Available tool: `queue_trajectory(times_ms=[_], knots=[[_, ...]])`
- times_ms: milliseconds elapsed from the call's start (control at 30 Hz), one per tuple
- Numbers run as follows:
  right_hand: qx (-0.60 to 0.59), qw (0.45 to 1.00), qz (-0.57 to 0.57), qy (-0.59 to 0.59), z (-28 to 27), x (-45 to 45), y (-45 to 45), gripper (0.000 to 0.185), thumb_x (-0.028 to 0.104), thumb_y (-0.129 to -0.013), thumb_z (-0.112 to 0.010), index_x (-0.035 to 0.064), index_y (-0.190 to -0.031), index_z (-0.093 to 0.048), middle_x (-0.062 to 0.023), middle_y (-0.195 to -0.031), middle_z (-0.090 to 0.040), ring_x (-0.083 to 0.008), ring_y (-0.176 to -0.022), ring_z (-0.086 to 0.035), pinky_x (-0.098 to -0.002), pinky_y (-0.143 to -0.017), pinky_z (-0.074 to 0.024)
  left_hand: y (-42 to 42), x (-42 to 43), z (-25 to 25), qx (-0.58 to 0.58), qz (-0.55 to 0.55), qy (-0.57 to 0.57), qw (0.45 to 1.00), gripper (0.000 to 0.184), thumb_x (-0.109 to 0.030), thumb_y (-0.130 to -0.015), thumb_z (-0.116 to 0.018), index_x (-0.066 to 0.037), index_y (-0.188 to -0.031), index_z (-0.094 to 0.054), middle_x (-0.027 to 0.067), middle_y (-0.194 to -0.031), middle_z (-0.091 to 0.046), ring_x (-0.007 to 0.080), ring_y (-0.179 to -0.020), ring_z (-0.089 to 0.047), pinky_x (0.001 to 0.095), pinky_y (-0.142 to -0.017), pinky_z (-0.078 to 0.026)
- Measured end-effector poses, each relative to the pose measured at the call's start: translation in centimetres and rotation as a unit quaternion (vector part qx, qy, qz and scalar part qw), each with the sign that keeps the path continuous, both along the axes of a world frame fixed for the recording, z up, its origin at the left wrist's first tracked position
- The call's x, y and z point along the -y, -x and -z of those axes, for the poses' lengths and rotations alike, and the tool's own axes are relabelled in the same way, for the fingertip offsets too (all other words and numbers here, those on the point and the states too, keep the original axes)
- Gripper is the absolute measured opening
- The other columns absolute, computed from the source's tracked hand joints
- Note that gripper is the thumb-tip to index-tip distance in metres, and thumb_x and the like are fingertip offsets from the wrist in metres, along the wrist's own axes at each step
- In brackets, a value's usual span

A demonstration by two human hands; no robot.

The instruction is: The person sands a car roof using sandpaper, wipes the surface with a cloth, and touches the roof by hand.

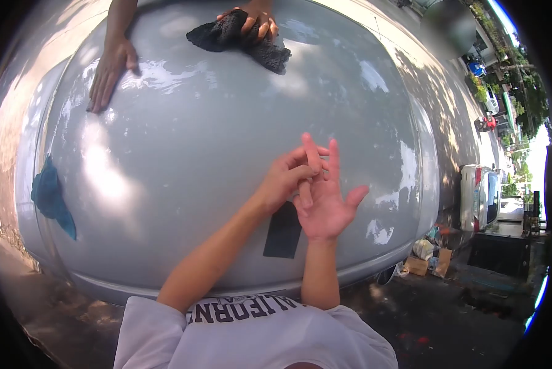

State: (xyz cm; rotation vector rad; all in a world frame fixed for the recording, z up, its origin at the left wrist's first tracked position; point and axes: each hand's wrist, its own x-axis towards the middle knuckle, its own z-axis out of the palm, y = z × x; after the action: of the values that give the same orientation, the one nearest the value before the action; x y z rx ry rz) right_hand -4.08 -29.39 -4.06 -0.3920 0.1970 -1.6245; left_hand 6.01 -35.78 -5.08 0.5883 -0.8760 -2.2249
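Over a silver-grey car panel (226, 141), my two hands meet. My left hand (291, 178) reaches in from the left, its fingers closed around a finger of my right hand. My right hand (326, 206) is palm up, with its thumb and other fingers stretched apart. Just below them a dark rectangular sheet (282, 234), like sandpaper, lies flat on the panel; neither hand grips it. At the far side another person's hand (110, 71) rests flat on the panel, and that person's other hand (251, 24) presses a black cloth (226, 34).
A teal cloth (53, 194) lies near the panel's left edge. Cardboard boxes (417, 265) and bags sit on the ground at right. A white vehicle (477, 197) is parked farther right along the road. Bright reflections cover parts of the panel.
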Motion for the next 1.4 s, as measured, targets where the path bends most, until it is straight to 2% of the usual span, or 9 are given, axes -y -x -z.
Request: queue_trajectory(times_ms=[533, 633, 700, 833, 900, 1067, 1167, 1300, 1400], knots=[[-0.172, 0.985, 0.014, 0.026, 1.1, 4.5, -2.0, 0.079, 0.064, -0.096, -0.039, 0.0112, -0.153, -0.026, -0.0154, -0.155, -0.035, -0.0182, -0.081, -0.055, -0.0297, -0.072, -0.0474, -4.7, 7.1, 0.8, 0.200, -0.210, 0.276, 0.916, 0.029, -0.029, -0.099, -0.054, -0.006, -0.112, -0.064, 0.0097, -0.108, -0.066, 0.0205, -0.088, -0.065, 0.0362, -0.083, -0.052], [-0.547, 0.817, 0.159, -0.090, -0.9, 1.9, -3.7, 0.066, 0.052, -0.100, -0.043, 0.0055, -0.147, -0.038, -0.0144, -0.150, -0.041, -0.0249, -0.106, -0.057, -0.0373, -0.092, -0.0435, -13.8, 7.6, -0.2, 0.358, -0.345, 0.361, 0.789, 0.033, -0.032, -0.097, -0.055, -0.009, -0.118, -0.063, 0.0137, -0.122, -0.062, 0.0285, -0.113, -0.059, 0.0409, -0.097, -0.046], [-0.728, 0.669, 0.149, -0.034, -1.1, -1.0, -4.0, 0.058, 0.041, -0.101, -0.045, 0.0017, -0.144, -0.042, -0.0137, -0.147, -0.045, -0.0311, -0.124, -0.051, -0.0432, -0.104, -0.0385, -21.4, 6.6, 1.0, 0.663, -0.323, 0.508, 0.445, 0.041, -0.036, -0.095, -0.057, -0.013, -0.129, -0.058, 0.0162, -0.138, -0.050, 0.0358, -0.134, -0.042, 0.0501, -0.109, -0.034], [-0.888, 0.410, 0.152, 0.144, 2.2, -5.1, -5.0, 0.048, 0.027, -0.100, -0.051, -0.0042, -0.137, -0.048, -0.0155, -0.143, -0.051, -0.0353, -0.133, -0.046, -0.0453, -0.110, -0.0345, -33.3, -0.3, -0.6, 0.756, -0.292, 0.426, 0.401, 0.051, -0.044, -0.095, -0.052, -0.022, -0.142, -0.048, 0.0195, -0.153, -0.033, 0.0385, -0.143, -0.028, 0.0569, -0.115, -0.022], [-0.977, 0.141, 0.080, 0.136, 0.9, -6.5, -5.6, 0.067, 0.046, -0.101, -0.039, -0.0028, -0.148, -0.034, -0.0268, -0.150, -0.037, -0.0418, -0.137, -0.038, -0.0528, -0.113, -0.0280, -37.1, -3.9, -0.1, 0.767, -0.324, 0.406, 0.377, 0.049, -0.044, -0.096, -0.051, -0.022, -0.140, -0.051, 0.0194, -0.154, -0.033, 0.0381, -0.144, -0.026, 0.0522, -0.116, -0.023], [-0.958, 0.220, 0.115, 0.141, 3.6, -5.9, -4.4, 0.074, 0.050, -0.100, -0.041, -0.0052, -0.148, -0.032, -0.0281, -0.152, -0.033, -0.0415, -0.140, -0.033, -0.0528, -0.116, -0.0225, -41.6, -8.8, -0.5, 0.744, -0.331, 0.400, 0.420, 0.050, -0.040, -0.094, -0.058, -0.023, -0.140, -0.050, 0.0171, -0.152, -0.037, 0.0382, -0.142, -0.032, 0.0494, -0.115, -0.028], [-0.943, 0.282, 0.128, 0.124, 3.0, -5.6, -5.0, 0.077, 0.051, -0.099, -0.043, -0.0079, -0.147, -0.032, -0.0292, -0.152, -0.033, -0.0422, -0.141, -0.032, -0.0524, -0.117, -0.0214, -43.5, -8.1, -3.3, 0.640, -0.411, 0.269, 0.591, 0.058, -0.044, -0.089, -0.065, -0.023, -0.141, -0.049, 0.0160, -0.148, -0.041, 0.0381, -0.138, -0.038, 0.0474, -0.114, -0.031], [-0.931, 0.300, 0.176, 0.111, 3.5, -6.2, -4.8, 0.077, 0.048, -0.097, -0.051, -0.0094, -0.145, -0.033, -0.0316, -0.150, -0.034, -0.0446, -0.138, -0.036, -0.0530, -0.115, -0.0251, -46.4, -1.0, -3.9, 0.726, -0.568, 0.268, 0.281, 0.076, -0.058, -0.068, -0.079, -0.023, -0.131, -0.056, 0.0156, -0.142, -0.044, 0.0411, -0.137, -0.033, 0.0599, -0.110, -0.030], [-0.938, 0.272, 0.152, 0.154, 3.9, -6.2, -3.1, 0.074, 0.043, -0.097, -0.055, -0.0091, -0.145, -0.034, -0.0338, -0.146, -0.037, -0.0474, -0.133, -0.040, -0.0534, -0.114, -0.0286, -47.2, 2.2, -2.4, 0.752, -0.489, 0.252, 0.363, 0.075, -0.059, -0.064, -0.081, -0.024, -0.126, -0.059, 0.0163, -0.144, -0.041, 0.0420, -0.139, -0.027, 0.0638, -0.108, -0.028]])
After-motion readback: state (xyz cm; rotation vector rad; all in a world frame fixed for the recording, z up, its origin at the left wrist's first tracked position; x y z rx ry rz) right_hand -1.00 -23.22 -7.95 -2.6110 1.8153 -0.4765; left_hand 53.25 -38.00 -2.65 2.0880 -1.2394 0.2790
